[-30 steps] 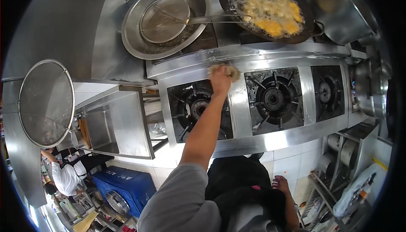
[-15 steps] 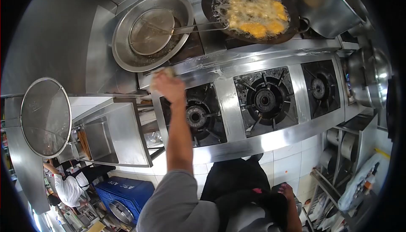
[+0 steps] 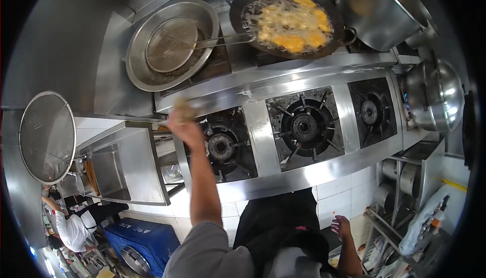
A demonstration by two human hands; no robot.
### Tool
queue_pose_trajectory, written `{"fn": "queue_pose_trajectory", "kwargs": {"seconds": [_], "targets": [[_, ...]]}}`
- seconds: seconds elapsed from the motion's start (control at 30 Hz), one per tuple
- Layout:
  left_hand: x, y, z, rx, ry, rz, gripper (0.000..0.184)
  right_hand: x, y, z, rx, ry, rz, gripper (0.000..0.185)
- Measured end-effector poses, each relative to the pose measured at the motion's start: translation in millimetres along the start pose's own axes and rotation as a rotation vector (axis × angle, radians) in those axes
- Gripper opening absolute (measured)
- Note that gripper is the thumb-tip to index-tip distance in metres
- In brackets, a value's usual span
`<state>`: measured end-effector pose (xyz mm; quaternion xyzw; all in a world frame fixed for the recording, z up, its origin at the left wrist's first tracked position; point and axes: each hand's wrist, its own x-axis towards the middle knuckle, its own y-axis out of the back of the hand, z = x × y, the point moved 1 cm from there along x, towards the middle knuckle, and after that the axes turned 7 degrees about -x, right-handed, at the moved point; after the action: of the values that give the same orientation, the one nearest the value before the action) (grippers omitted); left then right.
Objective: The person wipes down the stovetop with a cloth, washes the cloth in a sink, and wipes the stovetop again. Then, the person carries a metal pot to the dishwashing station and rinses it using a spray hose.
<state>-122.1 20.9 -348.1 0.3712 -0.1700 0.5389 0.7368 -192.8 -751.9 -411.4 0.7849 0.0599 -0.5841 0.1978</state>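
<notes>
My left hand (image 3: 186,130) is closed round a beige cloth (image 3: 185,110), blurred by motion, at the left end of the steel stove edge. Just below it lies the left burner (image 3: 221,146). Beyond the hand, a wide steel basin (image 3: 137,68) has a round mesh strainer (image 3: 171,50) resting in it. The strainer's long handle reaches to the rim of a dark wok (image 3: 238,20), where yellow pieces of food (image 3: 291,27) bubble in oil. Low on the right, my right hand (image 3: 341,226) hangs beside my body, fingers loosely apart and holding nothing visible.
Two more burners (image 3: 304,126) run to the right. A tall steel pot (image 3: 374,17) and a steel bowl (image 3: 435,95) stand at the far right. A large round sieve (image 3: 48,136) hangs at left. Behind, a person in white (image 3: 71,230) works near a blue box (image 3: 142,240).
My left hand with the cloth has come slightly toward me along the stove's left end. My right hand has moved up and its fingers show more plainly. The whole view has shifted a little.
</notes>
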Motion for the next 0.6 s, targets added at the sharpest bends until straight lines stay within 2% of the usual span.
{"fn": "queue_pose_trajectory", "kwargs": {"seconds": [0.07,0.1,0.13,0.17,0.2,0.23,0.3,0.33,0.37,0.43,0.47,0.53,0.57,0.6], "targets": [[18,10,-47,-0.488,0.666,0.293,0.018,9,14,22,-0.021,-0.052,-0.020,0.025],[12,-4,-59,-0.479,0.662,0.293,0.018,16,19,31,-0.099,-0.108,-0.055,0.026],[7,-24,-72,-0.542,0.745,0.332,0.016,28,26,44,-0.174,-0.159,-0.090,0.027],[7,-45,-76,-0.607,0.830,0.367,0.013,59,46,75,-0.480,0.064,-0.212,0.026],[-6,-86,-58,-0.538,0.894,0.444,0.011,58,45,73,-0.471,0.058,-0.217,0.026],[-28,-128,-41,-0.690,0.852,0.419,0.015,54,46,63,-0.329,-0.021,-0.143,0.026],[-77,-217,19,-0.787,0.905,0.213,0.011,40,48,26,-0.141,-0.146,-0.031,0.026],[-94,-265,56,-0.526,0.603,0.099,0.010,38,48,7,-0.147,-0.147,-0.022,0.026],[-93,-282,123,-0.622,0.596,0.036,0.009,37,49,-8,-0.153,-0.083,-0.061,0.027],[-148,-366,125,-0.794,0.813,0.029,0.028,37,56,-37,-0.181,0.019,-0.088,0.027],[-101,-304,203,-0.995,0.842,-0.177,0.031,39,63,-49,-0.201,0.060,-0.073,0.026],[-112,-280,165,-0.720,0.721,-0.183,0.025,38,80,-68,-0.151,0.105,-0.046,0.027],[-101,-241,148,-0.693,0.628,-0.225,0.020,37,89,-74,-0.095,0.123,-0.005,0.027],[-87,-189,124,-0.456,0.307,-0.253,0.018,37,96,-78,-0.036,0.138,0.033,0.027]]}}
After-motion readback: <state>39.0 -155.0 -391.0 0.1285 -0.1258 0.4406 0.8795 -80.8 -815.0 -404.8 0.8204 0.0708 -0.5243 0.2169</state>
